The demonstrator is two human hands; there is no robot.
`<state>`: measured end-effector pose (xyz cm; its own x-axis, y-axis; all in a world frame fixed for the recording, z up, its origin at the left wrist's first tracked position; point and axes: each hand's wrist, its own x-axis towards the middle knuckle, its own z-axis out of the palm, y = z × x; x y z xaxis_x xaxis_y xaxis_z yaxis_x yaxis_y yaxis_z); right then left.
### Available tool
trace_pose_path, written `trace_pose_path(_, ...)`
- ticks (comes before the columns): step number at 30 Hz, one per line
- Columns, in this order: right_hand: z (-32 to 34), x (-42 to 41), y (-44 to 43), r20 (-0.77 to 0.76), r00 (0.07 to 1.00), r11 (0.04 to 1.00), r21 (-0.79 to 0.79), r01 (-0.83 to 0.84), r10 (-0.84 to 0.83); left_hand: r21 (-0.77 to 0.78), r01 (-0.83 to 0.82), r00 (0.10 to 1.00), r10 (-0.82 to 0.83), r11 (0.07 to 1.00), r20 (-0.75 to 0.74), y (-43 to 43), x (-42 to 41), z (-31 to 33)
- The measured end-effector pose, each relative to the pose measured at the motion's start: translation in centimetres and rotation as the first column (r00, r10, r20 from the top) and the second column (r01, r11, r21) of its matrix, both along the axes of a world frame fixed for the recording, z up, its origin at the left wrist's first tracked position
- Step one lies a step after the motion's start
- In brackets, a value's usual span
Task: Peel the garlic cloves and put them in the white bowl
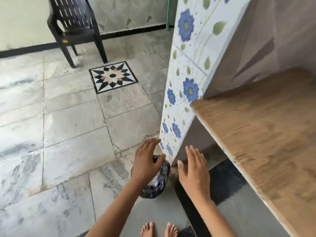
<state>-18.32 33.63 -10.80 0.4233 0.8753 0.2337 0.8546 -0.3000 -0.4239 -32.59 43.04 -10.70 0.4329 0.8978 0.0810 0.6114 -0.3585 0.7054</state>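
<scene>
Black-lined bin [156, 183], perhaps holding peels, sits below both spread, empty hands: left [147, 161], right [194, 170].

Tons of open floor [68, 125] to the left, but the flowered tile pillar [186, 79] and wooden worktop [265, 134] (overhanging) box in the bin [159, 182] on the right.

Black chair [75, 23]; grey floor tiles [68, 125]; blue-flowered white panel [189, 69]; brown wood-grain counter [266, 127]; black bin liner [158, 183].
</scene>
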Motion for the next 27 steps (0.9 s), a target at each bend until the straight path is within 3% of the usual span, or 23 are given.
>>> trace_pose_path(6,7.3,4.1,-10.0,0.027,0.967,0.945,0.221,0.241,-0.253,0.138,0.234,0.965,-0.247,0.962,0.086,-5.8,5.8,7.5)
trace_pose_path(11,9.1,9.3,-19.7,0.071,0.829,0.810,0.274,0.519,-0.555,0.174,0.542,0.823,-0.561,0.822,0.085,-11.8,15.9,10.1)
trace_pose_path(15,8.5,12.9,-27.6,0.077,0.675,0.675,0.201,0.710,-0.734,0.164,0.715,0.689,-0.725,0.680,0.001,-18.5,24.3,10.9)
trace_pose_path(18,8.0,15.9,-32.3,0.078,0.611,0.616,0.084,0.783,-0.788,0.137,0.771,0.636,-0.763,0.622,-0.115,-22.0,29.3,10.2)
trace_pose_path(27,6.0,23.4,-36.9,0.164,0.616,0.604,-0.122,0.788,-0.771,0.144,0.769,0.621,-0.675,0.622,-0.399,-23.8,34.2,9.7)
